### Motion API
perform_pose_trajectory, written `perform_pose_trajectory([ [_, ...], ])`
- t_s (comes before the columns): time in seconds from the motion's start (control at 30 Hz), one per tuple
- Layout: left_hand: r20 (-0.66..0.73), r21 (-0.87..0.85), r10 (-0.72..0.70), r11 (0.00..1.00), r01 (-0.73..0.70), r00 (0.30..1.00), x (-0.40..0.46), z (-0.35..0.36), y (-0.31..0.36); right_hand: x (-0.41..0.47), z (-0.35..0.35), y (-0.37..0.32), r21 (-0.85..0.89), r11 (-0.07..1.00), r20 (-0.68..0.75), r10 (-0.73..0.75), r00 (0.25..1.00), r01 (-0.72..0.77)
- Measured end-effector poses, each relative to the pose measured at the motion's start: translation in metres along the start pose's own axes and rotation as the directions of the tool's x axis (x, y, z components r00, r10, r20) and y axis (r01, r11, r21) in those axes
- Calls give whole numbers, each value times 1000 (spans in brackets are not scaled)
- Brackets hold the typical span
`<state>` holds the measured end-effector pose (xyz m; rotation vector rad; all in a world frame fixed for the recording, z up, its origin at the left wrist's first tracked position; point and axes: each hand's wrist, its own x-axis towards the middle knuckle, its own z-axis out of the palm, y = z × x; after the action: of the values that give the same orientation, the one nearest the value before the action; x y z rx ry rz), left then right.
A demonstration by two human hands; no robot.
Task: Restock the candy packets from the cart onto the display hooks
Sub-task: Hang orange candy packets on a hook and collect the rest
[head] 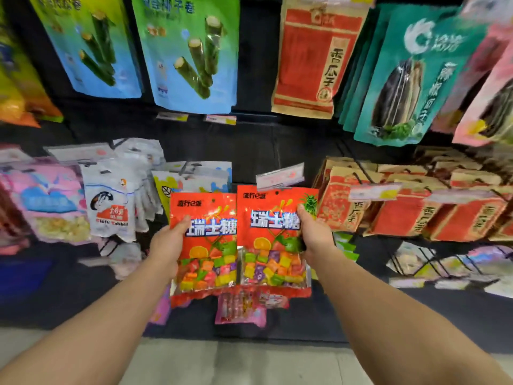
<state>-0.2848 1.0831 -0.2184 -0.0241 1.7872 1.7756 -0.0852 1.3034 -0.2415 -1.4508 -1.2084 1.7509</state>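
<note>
I hold two red candy packets side by side in front of the dark display wall. My left hand (166,243) grips the left packet (206,245) by its left edge, thumb over the front. My right hand (315,236) grips the right packet (270,237) by its right edge. Both packets show coloured wrapped sweets through a clear window and have a small hang hole at the top. A hook with a clear price tag (279,177) sticks out just above the right packet. The cart is out of view.
White candy bags (111,207) and pink packets (50,201) hang to the left, red-and-brown seed bags (410,215) to the right. Seaweed roll bags (191,54) and teal seed bags (402,79) hang above. Pink packets (241,308) hang below my hands.
</note>
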Motion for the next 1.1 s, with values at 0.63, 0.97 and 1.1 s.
perform_pose_trajectory([
  [0.63, -70, -56, -30, 998, 27, 997, -23, -15, -13, 1, -4, -23, 94, 995, 53, -41, 998, 36],
  [0.97, 96, -75, -44, 996, 51, 994, -29, -2, -20, -35, 4, -43, 31, 997, 14, -69, 997, 69],
  [1.1, 104, -57, -44, 997, 50, 994, -29, 6, -19, -34, 4, -37, 36, 999, -3, -37, 999, 38],
])
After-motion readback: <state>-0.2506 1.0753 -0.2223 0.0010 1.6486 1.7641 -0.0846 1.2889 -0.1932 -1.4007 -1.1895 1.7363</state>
